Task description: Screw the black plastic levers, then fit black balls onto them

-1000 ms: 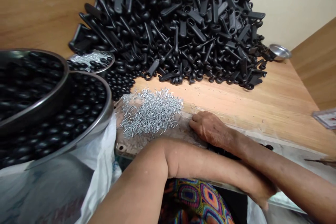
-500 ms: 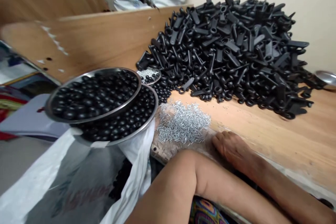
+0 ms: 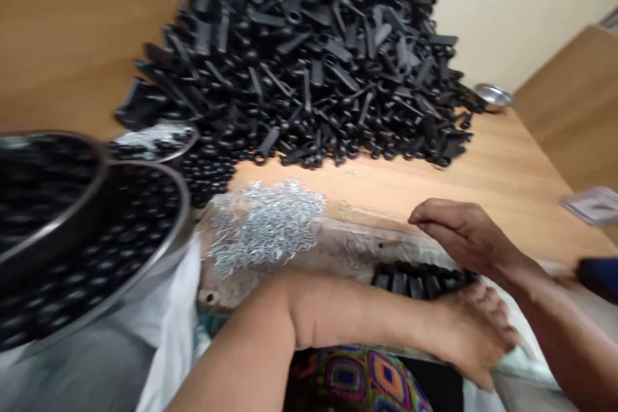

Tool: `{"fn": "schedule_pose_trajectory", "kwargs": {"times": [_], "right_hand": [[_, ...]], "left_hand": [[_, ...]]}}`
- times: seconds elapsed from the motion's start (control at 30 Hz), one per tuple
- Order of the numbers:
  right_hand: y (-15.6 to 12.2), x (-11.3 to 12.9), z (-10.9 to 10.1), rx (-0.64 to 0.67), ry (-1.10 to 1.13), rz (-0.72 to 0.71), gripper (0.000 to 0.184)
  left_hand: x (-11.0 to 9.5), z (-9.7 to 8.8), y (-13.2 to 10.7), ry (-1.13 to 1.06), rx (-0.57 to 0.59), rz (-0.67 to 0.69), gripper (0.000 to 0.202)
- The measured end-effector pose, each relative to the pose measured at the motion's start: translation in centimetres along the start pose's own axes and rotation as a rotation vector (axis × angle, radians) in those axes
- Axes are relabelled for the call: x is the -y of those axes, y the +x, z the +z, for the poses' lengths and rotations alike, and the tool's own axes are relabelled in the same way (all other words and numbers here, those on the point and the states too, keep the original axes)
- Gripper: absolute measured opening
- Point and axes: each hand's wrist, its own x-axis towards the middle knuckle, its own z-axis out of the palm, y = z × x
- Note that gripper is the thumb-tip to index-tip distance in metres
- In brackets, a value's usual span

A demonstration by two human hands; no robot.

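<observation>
My right hand (image 3: 458,232) hovers above the near edge of the wooden board, its fingers pressed together in a pinch. Whatever lies between them is too small to make out. My left arm crosses in front of me, and my left hand (image 3: 477,331) rests at the end of a row of black parts (image 3: 410,283), its fingers curled. Their grip is hidden. Left of both hands, a heap of short silver metal pins (image 3: 268,222) lies on a worn plate (image 3: 352,244). Beyond rises a large pile of black plastic levers with ring ends (image 3: 313,71).
Two metal bowls of black balls, an upper one (image 3: 96,174) overlapping a lower one (image 3: 186,206), stand at left. Behind them, a small dish (image 3: 193,138) holds pins and balls. Loose balls (image 3: 207,167) lie nearby. A shiny bowl (image 3: 492,95) and clear flat case (image 3: 591,205) are at right.
The view has swung right, so the pile and pins sit further left. My right hand has lifted from beside the pins and moved right. My left hand and the row of parts have come into view.
</observation>
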Motion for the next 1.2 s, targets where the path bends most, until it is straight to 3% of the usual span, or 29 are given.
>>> {"fn": "schedule_pose_trajectory", "kwargs": {"times": [0.17, 0.43, 0.67, 0.9, 1.07, 1.13, 1.2], "right_hand": [[-4.4, -1.8, -1.9, -0.212, 0.211, 0.220, 0.007], [-8.3, -3.9, -2.3, -0.371, 0.357, 0.211, 0.011], [-9.0, -4.7, -2.3, -0.363, 0.453, 0.247, 0.017], [-9.3, -5.3, -2.5, -0.357, 0.529, 0.164, 0.021], [-9.6, -5.3, -2.1, -0.285, 0.601, 0.154, 0.022], [-9.3, -4.9, -1.6, -0.233, 0.622, 0.161, 0.022], [-8.7, -4.3, -0.9, -0.166, 0.626, 0.137, 0.022]], "left_hand": [[0.1, 0.4, -0.2, 0.036, -0.064, -0.046, 0.065], [-0.5, -0.8, -0.6, 0.094, -0.035, -0.102, 0.063], [-0.6, -0.6, -0.8, 0.150, -0.034, -0.126, 0.057], [-0.7, -0.8, -0.8, 0.177, -0.017, -0.123, 0.053], [-0.3, -1.0, -0.7, 0.113, -0.065, -0.142, 0.049], [-0.3, -1.1, -0.6, 0.103, -0.047, -0.077, 0.040], [-0.3, -1.0, -0.4, 0.192, 0.094, 0.066, 0.032]]}}
